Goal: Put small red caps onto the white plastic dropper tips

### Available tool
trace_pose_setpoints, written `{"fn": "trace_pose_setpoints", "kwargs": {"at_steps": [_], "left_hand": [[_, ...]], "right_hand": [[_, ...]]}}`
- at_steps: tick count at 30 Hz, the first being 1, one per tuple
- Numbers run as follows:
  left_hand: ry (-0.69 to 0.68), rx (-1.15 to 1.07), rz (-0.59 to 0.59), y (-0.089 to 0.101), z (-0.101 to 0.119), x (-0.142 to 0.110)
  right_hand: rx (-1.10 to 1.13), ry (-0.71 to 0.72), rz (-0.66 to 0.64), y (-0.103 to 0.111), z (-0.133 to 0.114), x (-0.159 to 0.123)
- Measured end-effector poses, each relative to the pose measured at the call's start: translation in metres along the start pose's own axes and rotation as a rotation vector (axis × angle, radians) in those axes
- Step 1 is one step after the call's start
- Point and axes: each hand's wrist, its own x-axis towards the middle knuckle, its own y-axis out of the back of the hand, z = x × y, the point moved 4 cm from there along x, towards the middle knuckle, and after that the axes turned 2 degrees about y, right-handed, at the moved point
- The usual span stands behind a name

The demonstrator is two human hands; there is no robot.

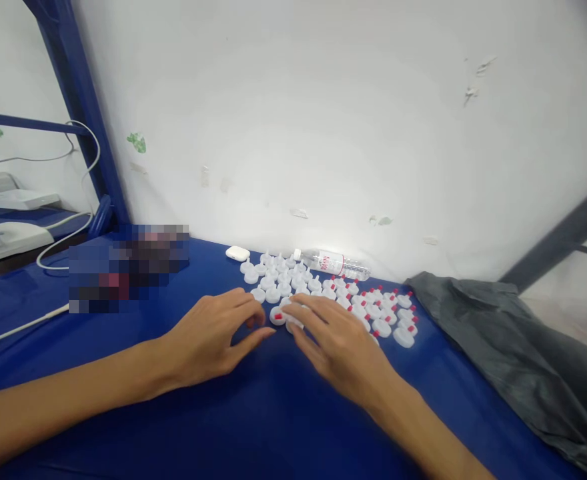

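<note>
Low over a glossy blue surface (283, 420), a person's two bare hands face each other. The left hand (221, 333) is loosely curved, thumb and fingers parted, with nothing visible between them. The right hand (333, 337) arches palm-down over some white plastic caps; its fingers hide whether it grips one, so I cannot tell. Between the hands sits one red-marked cap (277, 316), near the left thumb. Just beyond them, plain white nozzle caps (272, 295) crowd together, and to the right spreads a group of red-tipped caps (382, 327) (their red ends make them easy to pick out). Behind the caps, a clear plastic bottle (331, 262) lies on its side, near a white earbud case (237, 253). Farther right is a crumpled dark grey cloth (503, 353); at left stands a blue metal post (86, 113). Across the back rises a scuffed white wall (323, 120).
</note>
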Motion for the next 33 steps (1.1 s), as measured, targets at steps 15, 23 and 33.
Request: {"fn": "trace_pose_setpoints", "kwargs": {"at_steps": [15,23,33], "left_hand": [[-0.406,0.338,-0.235,-0.023,0.004,-0.017],[-0.274,0.254,-0.262,-0.021,-0.008,-0.010],[-0.342,0.264,-0.196,-0.021,-0.005,-0.010]], "right_hand": [[-0.131,-0.342,-0.186,0.009,0.059,-0.013],[-0.247,-0.261,-0.314,0.002,0.059,-0.019],[-0.212,-0.271,-0.282,-0.019,0.066,-0.031]]}}
